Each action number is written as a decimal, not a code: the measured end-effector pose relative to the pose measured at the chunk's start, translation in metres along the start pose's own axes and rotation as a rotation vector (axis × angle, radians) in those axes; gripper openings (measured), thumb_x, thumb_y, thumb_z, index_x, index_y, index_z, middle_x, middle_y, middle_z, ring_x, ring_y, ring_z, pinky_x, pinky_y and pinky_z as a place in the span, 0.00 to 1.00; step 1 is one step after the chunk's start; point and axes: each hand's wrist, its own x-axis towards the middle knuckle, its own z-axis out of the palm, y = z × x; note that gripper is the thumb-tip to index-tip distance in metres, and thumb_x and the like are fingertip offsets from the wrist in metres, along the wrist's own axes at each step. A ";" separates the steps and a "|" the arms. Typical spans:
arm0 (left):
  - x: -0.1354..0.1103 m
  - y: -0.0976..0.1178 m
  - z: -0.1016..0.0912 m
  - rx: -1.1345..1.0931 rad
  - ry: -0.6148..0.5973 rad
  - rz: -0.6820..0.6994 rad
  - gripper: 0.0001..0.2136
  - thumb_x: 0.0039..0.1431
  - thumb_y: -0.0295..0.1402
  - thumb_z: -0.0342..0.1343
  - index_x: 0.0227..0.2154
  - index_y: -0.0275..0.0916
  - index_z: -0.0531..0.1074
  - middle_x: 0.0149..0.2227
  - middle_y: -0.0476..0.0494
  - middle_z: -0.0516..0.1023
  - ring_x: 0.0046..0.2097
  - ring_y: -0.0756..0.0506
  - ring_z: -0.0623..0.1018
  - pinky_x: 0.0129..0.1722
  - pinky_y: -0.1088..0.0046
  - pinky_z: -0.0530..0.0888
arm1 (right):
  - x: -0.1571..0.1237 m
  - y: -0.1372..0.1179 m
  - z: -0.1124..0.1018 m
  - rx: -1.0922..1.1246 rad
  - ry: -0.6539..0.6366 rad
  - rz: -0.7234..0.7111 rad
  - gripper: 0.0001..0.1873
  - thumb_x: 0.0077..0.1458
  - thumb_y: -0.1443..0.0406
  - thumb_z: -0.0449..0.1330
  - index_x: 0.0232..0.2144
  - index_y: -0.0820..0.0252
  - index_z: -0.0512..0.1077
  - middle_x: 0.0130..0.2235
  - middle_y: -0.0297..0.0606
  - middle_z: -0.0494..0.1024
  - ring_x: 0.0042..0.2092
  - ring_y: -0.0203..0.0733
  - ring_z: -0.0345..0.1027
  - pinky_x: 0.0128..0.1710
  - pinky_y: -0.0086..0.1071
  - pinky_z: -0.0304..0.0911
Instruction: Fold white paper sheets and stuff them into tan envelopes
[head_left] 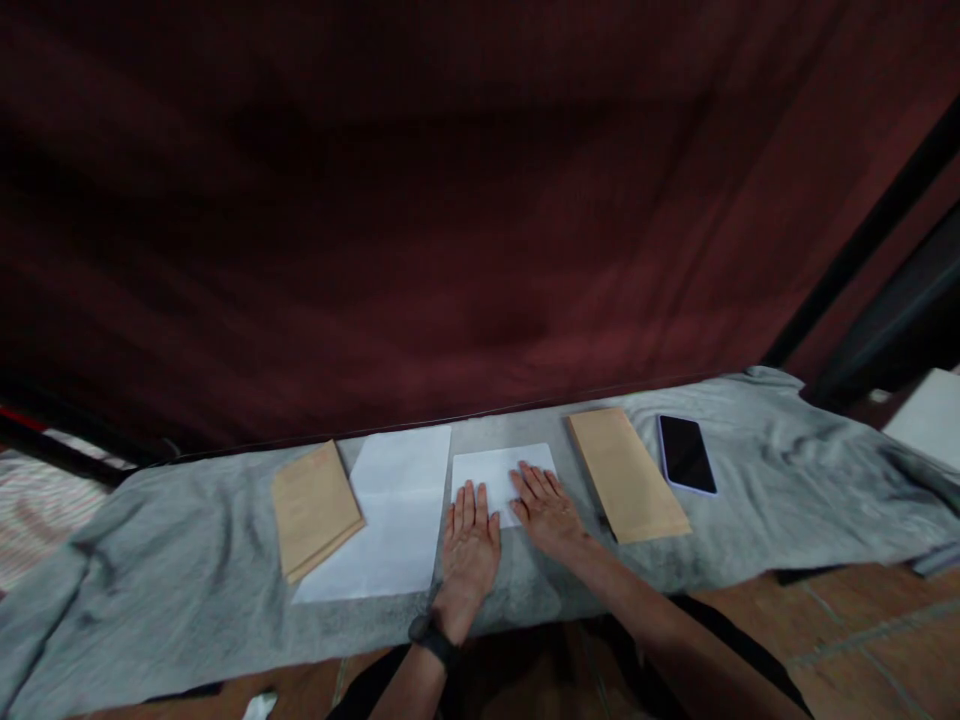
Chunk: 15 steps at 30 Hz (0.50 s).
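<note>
A small white sheet of paper (487,468), perhaps folded, lies on the grey cloth in front of me. My left hand (471,545) rests flat on its lower left part, fingers stretched away from me. On the right part of the same paper lies my right hand (549,508), palm down with fingers slightly spread. Neither hand grips anything. Left of the hands is a larger white sheet (397,510) with a crease across it. Brown paper envelopes (313,505) overlap its left side. Another stack of brown envelopes (626,475) sits right of my right hand.
A phone (686,455) with a dark screen lies beyond the right-hand envelopes. Grey cloth (187,560) covers the long, narrow surface, wrinkled at both ends. A dark red curtain (480,220) hangs along its far edge. Tiled floor (862,620) shows at the near side.
</note>
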 end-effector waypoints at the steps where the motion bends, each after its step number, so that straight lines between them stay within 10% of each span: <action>1: 0.000 -0.002 -0.001 0.000 0.006 -0.007 0.26 0.68 0.34 0.41 0.65 0.30 0.59 0.68 0.29 0.58 0.70 0.36 0.57 0.66 0.51 0.59 | 0.002 0.006 -0.003 -0.005 -0.010 0.017 0.27 0.69 0.59 0.47 0.67 0.58 0.59 0.69 0.42 0.56 0.69 0.49 0.51 0.68 0.48 0.45; 15: 0.012 -0.006 -0.015 -0.024 -0.012 -0.117 0.23 0.64 0.31 0.49 0.60 0.29 0.67 0.66 0.26 0.62 0.65 0.31 0.66 0.61 0.53 0.66 | 0.070 0.017 -0.017 -0.036 -0.029 0.142 0.24 0.66 0.62 0.50 0.62 0.60 0.66 0.61 0.47 0.70 0.62 0.49 0.61 0.64 0.46 0.47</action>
